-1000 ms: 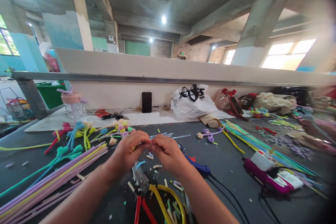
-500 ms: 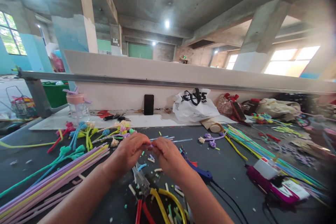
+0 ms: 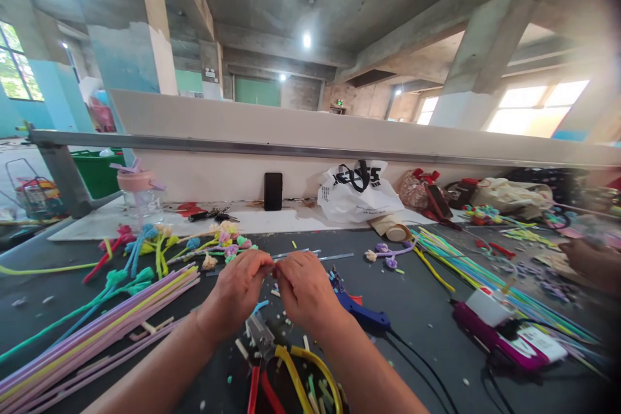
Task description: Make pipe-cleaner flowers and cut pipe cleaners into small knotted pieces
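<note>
Since the earlier frame the right hand (image 3: 305,288) has edged slightly toward the left hand (image 3: 240,286), and their bent fingertips now meet over the worktop (image 3: 422,297) — whether they grip anything I cannot tell, any small workpiece there being hidden. Knobbly-headed stems (image 3: 160,249) toward the worktop's back left look finished, while straight stems (image 3: 145,307) along its left side seem unworked, so plenty appears left. Near the back edge, the pink-lidded jar (image 3: 140,204) and white bag (image 3: 344,204) hide their contents — beyond the left edge, a green bin (image 3: 97,174) shows something white on top.
</note>
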A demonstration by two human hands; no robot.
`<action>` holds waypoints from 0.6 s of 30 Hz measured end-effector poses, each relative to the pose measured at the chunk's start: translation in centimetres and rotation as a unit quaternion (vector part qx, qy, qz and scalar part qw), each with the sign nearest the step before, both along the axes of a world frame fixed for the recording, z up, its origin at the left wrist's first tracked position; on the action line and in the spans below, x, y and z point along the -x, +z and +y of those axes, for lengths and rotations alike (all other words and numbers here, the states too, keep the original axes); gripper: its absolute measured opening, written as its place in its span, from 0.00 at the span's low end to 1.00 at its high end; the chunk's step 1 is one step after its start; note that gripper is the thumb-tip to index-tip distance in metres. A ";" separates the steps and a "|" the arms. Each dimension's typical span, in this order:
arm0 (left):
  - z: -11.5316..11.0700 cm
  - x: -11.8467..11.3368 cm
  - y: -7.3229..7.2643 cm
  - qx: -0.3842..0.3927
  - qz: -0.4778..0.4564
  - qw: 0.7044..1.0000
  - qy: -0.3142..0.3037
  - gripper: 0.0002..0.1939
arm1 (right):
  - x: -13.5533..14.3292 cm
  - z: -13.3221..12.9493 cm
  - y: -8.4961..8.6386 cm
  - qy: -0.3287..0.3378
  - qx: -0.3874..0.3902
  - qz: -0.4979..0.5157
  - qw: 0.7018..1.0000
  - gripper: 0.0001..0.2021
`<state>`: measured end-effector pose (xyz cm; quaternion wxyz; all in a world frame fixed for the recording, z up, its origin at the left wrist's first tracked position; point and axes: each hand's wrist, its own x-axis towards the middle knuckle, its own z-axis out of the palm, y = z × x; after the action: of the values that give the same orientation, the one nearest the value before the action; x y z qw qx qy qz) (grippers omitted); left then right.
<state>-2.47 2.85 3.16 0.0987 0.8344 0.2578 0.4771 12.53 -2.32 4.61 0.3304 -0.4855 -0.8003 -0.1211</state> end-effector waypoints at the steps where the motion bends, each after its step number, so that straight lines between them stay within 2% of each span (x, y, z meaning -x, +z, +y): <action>1: -0.1 -0.1 -0.1 -0.002 0.003 1.000 0.011 0.06 | 0.0 0.0 0.0 -0.007 -0.003 -0.004 1.000 0.08; 3: -0.1 -0.1 -0.1 -0.024 0.015 0.999 0.016 0.06 | -0.2 0.1 0.0 -0.017 -0.002 -0.016 1.000 0.08; 7: 0.1 0.3 0.1 -0.101 0.054 0.993 -0.021 0.09 | -0.6 0.1 0.3 -0.026 0.001 -0.040 0.999 0.09; 11: 0.3 0.8 0.3 -0.160 0.063 0.984 -0.046 0.11 | -0.8 -0.2 0.7 -0.008 0.005 -0.037 0.999 0.11; 18: 0.4 0.7 0.3 -0.167 0.063 0.984 -0.028 0.09 | -0.7 -0.6 1.0 0.009 0.009 -0.005 1.000 0.09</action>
<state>-3.13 3.21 3.44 -0.0453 0.8745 0.1566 0.4568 13.24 -2.89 5.63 0.3236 -0.4806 -0.8071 -0.1134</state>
